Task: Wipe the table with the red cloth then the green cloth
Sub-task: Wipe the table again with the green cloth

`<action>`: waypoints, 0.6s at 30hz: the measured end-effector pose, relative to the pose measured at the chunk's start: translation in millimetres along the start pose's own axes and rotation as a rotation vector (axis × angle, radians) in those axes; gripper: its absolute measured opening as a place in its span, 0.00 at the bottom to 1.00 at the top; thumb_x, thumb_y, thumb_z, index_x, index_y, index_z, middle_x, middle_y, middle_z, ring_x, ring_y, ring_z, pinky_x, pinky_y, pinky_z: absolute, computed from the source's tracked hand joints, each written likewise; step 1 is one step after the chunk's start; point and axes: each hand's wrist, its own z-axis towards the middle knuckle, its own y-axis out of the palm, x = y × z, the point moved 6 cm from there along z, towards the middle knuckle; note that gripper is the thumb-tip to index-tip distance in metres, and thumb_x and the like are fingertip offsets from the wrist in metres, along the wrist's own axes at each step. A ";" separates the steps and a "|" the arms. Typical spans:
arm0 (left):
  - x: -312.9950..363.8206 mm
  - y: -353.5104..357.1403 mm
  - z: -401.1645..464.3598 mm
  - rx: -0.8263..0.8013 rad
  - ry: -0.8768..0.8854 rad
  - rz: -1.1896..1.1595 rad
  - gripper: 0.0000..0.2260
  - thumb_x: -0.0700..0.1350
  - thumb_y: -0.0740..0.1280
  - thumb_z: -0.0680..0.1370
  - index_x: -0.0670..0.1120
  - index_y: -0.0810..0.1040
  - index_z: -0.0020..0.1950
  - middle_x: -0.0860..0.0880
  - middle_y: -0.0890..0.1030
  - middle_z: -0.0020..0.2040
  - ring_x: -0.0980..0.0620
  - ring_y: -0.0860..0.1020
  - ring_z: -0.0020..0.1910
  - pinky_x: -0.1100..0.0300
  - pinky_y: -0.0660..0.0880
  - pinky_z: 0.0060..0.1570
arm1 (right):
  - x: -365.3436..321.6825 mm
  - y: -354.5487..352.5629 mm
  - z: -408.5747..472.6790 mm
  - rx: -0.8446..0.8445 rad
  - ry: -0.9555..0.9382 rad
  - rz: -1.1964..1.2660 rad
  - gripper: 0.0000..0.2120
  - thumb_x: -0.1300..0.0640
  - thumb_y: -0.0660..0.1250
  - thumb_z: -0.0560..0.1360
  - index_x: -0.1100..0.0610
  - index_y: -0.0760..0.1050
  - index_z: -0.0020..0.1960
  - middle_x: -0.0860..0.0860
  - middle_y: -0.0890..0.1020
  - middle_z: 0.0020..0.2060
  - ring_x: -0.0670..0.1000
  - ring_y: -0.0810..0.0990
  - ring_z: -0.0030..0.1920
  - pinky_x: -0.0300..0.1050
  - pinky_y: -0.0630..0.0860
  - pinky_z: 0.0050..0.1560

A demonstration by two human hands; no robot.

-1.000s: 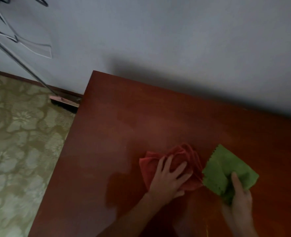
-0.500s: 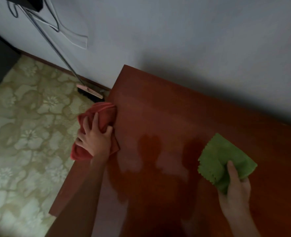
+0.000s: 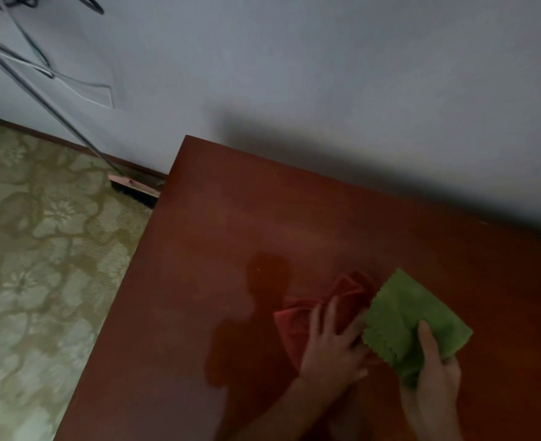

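Pressing spread fingers flat, the left hand (image 3: 329, 346) pins the red cloth (image 3: 323, 308) on the table (image 3: 231, 218); at its 3 o'clock, touching, the right hand (image 3: 433, 374) pinches the green cloth (image 3: 399, 323).

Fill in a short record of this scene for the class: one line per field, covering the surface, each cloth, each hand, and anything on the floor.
surface: brown table, set against the wall
red cloth: bunched on the table, under the left hand
green cloth: right of the red cloth, its edge overlapping it in this view
left hand: fingers spread, pressing the red cloth
right hand: grips the green cloth, thumb on top
floor: patterned carpet; broom leaning at the wall
stage: red cloth in use, green held ready
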 end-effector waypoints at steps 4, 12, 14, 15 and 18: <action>-7.6 -8.1 54.4 0.031 0.026 -0.083 0.33 0.68 0.64 0.69 0.62 0.65 0.73 0.54 0.60 0.78 0.30 0.55 0.75 0.34 0.45 0.72 | -7.1 -4.4 2.7 0.059 -0.010 -0.004 0.03 0.56 0.67 0.77 0.49 0.76 0.50 0.43 0.86 0.36 0.43 0.85 0.38 0.39 0.80 0.29; -233.4 -71.9 22.0 0.237 -0.739 -0.082 0.34 0.64 0.68 0.63 0.62 0.72 0.70 0.51 0.70 0.73 0.32 0.68 0.67 0.33 0.60 0.67 | -4.9 11.1 -1.7 0.038 0.014 -0.018 0.05 0.55 0.66 0.78 0.47 0.75 0.52 0.46 0.82 0.50 0.44 0.83 0.45 0.38 0.80 0.30; -275.7 -78.3 -19.6 0.254 -0.902 -0.078 0.32 0.63 0.66 0.65 0.61 0.72 0.70 0.50 0.70 0.73 0.32 0.68 0.66 0.34 0.62 0.66 | -0.2 16.8 -5.7 0.017 0.026 -0.023 0.06 0.55 0.67 0.77 0.47 0.75 0.52 0.45 0.82 0.49 0.45 0.83 0.46 0.39 0.81 0.30; -288.0 -79.5 -39.7 0.266 -0.959 -0.080 0.32 0.63 0.65 0.65 0.61 0.72 0.70 0.50 0.69 0.74 0.32 0.68 0.66 0.34 0.62 0.65 | 2.2 19.6 -7.8 0.000 0.031 -0.020 0.06 0.55 0.67 0.76 0.47 0.75 0.52 0.45 0.83 0.47 0.45 0.84 0.46 0.39 0.81 0.31; -297.1 -76.5 -87.1 0.290 -1.096 -0.083 0.32 0.63 0.63 0.66 0.59 0.72 0.70 0.49 0.69 0.74 0.32 0.69 0.65 0.35 0.63 0.65 | 9.8 27.2 -12.3 -0.036 0.050 -0.016 0.05 0.56 0.67 0.75 0.49 0.76 0.51 0.45 0.85 0.43 0.42 0.85 0.41 0.38 0.81 0.31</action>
